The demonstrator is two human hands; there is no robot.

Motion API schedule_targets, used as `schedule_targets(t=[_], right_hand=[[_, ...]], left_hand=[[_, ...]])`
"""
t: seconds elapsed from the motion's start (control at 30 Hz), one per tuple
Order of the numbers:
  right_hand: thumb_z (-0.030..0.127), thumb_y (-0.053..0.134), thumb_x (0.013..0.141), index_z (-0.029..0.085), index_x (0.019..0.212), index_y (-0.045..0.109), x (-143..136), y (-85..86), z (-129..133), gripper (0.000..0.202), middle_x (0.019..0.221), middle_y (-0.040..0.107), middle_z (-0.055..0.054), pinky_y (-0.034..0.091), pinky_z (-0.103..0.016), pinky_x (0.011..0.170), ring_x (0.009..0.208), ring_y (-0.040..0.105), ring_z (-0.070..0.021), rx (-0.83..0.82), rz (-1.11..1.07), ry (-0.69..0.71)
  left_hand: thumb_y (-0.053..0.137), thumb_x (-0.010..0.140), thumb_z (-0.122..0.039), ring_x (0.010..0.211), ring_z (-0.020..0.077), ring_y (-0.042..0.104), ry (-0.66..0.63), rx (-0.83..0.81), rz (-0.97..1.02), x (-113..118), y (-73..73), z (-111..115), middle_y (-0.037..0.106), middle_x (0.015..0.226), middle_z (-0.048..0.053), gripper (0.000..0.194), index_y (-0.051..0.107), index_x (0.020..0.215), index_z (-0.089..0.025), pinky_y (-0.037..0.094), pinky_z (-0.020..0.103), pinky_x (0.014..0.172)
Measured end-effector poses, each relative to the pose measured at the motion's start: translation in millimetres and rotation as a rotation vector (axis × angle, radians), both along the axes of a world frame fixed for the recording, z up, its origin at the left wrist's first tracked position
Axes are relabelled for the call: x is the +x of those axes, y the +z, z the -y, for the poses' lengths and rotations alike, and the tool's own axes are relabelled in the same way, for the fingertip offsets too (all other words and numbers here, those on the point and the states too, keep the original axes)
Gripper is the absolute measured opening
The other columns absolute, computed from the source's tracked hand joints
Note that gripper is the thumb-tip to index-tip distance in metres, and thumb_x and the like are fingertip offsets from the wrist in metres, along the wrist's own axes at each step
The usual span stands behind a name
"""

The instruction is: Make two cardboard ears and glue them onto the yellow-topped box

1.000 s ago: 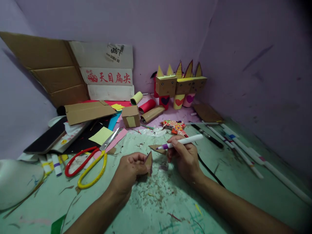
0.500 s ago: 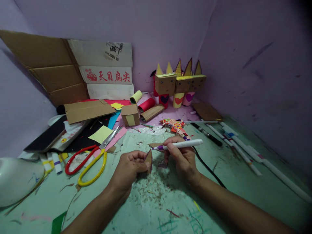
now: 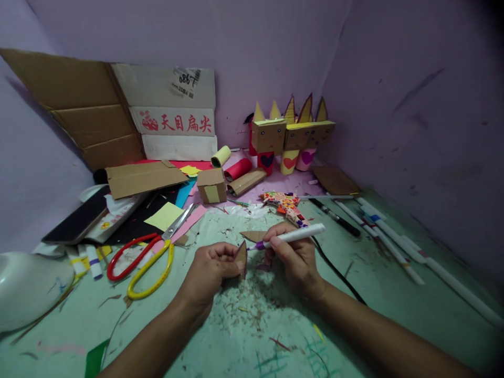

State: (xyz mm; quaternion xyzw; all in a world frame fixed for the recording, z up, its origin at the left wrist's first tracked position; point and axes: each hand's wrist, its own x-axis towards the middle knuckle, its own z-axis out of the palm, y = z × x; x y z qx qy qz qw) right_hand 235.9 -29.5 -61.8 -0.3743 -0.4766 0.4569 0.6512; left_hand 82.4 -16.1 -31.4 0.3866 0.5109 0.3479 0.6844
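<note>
Between the thumb and fingers of my left hand (image 3: 214,270) is a small pointed cardboard piece (image 3: 241,257), held upright with a purple line along its edge. My right hand (image 3: 293,257) grips a white marker (image 3: 301,232) with a purple tip end. The marker's tip is close beside the right edge of the piece; whether it touches I cannot tell. A second pointed cardboard piece (image 3: 252,236) lies on the table just behind, partly hidden by my right hand. A purple marker cap (image 3: 263,267) seems to show under my right fingers.
Red-and-yellow-handled scissors (image 3: 157,257) lie to the left, near paper sheets (image 3: 163,216). A small cardboard box (image 3: 211,186) and paper tubes stand farther back. A patterned glue gun (image 3: 285,205) with a black cord lies behind my right hand. Box-headed figures (image 3: 268,137) stand by the wall.
The marker tip has moved slightly down and away from the top of the cardboard piece. The piece has turned a little, showing more of its face.
</note>
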Motion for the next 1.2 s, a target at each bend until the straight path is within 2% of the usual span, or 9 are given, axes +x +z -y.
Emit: schedule_targets(t=[0.27, 0.5, 0.7, 0.93, 1.2], right_hand=[[0.028, 0.055, 0.079, 0.019, 0.078, 0.06, -1.0, 3.6, 0.5, 0.011, 0.053, 0.053, 0.003, 0.041, -0.021, 0.039, 0.043, 0.05, -0.0103, -0.012, -0.033, -0.026], [0.029, 0.055, 0.079, 0.018, 0.071, 0.058, 0.7, 0.5, 0.1, 0.014, 0.048, 0.051, 0.004, 0.039, -0.02, 0.038, 0.04, 0.045, -0.0093, -0.029, -0.012, 0.002], [0.029, 0.055, 0.079, 0.018, 0.077, 0.06, -0.5, 5.0, -1.3, 0.012, 0.051, 0.053, 0.004, 0.041, -0.021, 0.039, 0.042, 0.049, -0.0103, -0.027, -0.025, -0.027], [0.031, 0.056, 0.077, 0.017, 0.068, 0.058, 0.4, 2.4, 0.2, 0.016, 0.046, 0.05, 0.004, 0.039, -0.021, 0.037, 0.039, 0.046, -0.0096, -0.044, -0.006, 0.002], [0.029, 0.055, 0.079, 0.019, 0.077, 0.061, -0.5, 4.6, 0.2, 0.012, 0.052, 0.055, 0.003, 0.041, -0.022, 0.042, 0.044, 0.05, -0.0109, -0.013, 0.005, -0.027]], left_hand=[[0.069, 0.047, -0.014, 0.043, 0.0072, 0.047, -0.017, 0.01, -0.01, 0.1, 0.2, -1.1, 0.059, 0.046, 0.0, 0.013, 0.063, 0.058, -0.012, 0.03, 0.019, 0.047], [0.07, 0.046, -0.013, 0.043, 0.0071, 0.047, 0.006, -0.012, -0.008, -0.3, -0.8, -1.4, 0.059, 0.046, -0.001, 0.014, 0.063, 0.058, -0.012, 0.031, 0.019, 0.047], [0.07, 0.047, -0.014, 0.043, 0.0071, 0.047, -0.012, 0.003, 0.004, 0.0, -0.6, -0.1, 0.059, 0.046, 0.0, 0.013, 0.063, 0.057, -0.012, 0.031, 0.019, 0.047], [0.071, 0.046, -0.013, 0.044, 0.008, 0.047, -0.001, -0.007, -0.006, -0.3, 0.2, -1.0, 0.06, 0.047, 0.001, 0.014, 0.064, 0.058, -0.011, 0.032, 0.02, 0.048], [0.07, 0.048, -0.014, 0.044, 0.0078, 0.047, -0.026, 0.008, -0.007, -0.4, 1.1, 0.0, 0.059, 0.047, 0.001, 0.012, 0.063, 0.057, -0.012, 0.031, 0.02, 0.048]])
